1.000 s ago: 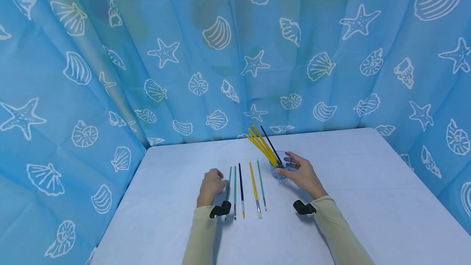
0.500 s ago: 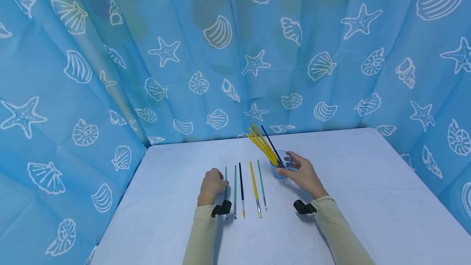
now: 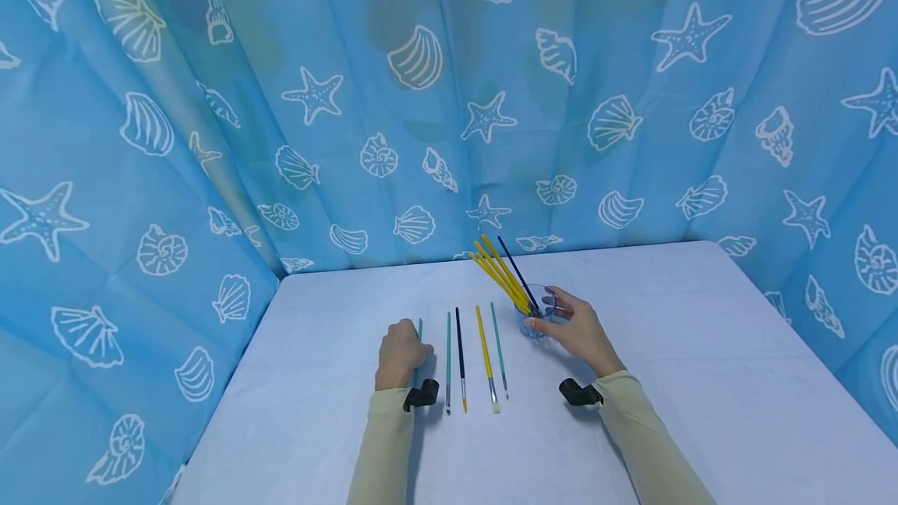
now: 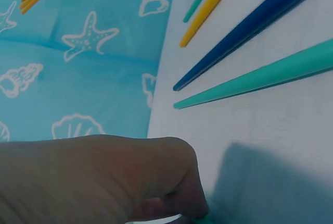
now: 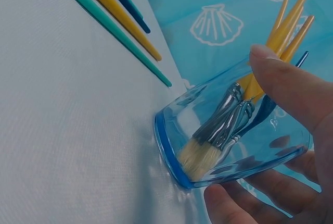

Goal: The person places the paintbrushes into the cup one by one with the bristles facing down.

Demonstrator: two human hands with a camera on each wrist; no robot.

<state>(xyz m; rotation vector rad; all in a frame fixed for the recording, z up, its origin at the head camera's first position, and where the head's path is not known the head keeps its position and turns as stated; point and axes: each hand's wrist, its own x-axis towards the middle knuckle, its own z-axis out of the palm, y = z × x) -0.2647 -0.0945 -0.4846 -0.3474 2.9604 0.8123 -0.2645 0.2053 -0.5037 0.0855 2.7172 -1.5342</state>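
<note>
The teal brush [image 3: 419,331] nearest the left hand [image 3: 400,353] has slid away from the row of four brushes [image 3: 474,357] on the tabletop [image 3: 701,380], its tip now poking from curled fingers that pinch it. So a pickup looks underway, while the right hand [image 3: 578,331] keeps its fingers wrapped around the glass cup [image 3: 539,310] of upright brushes.

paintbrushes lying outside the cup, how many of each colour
teal paintbrushes: 3, one of them gripped by the left hand
dark blue paintbrush: 1
yellow paintbrush: 1
total: 5, leaving out those standing in the blue glass cup that the right hand holds
</note>
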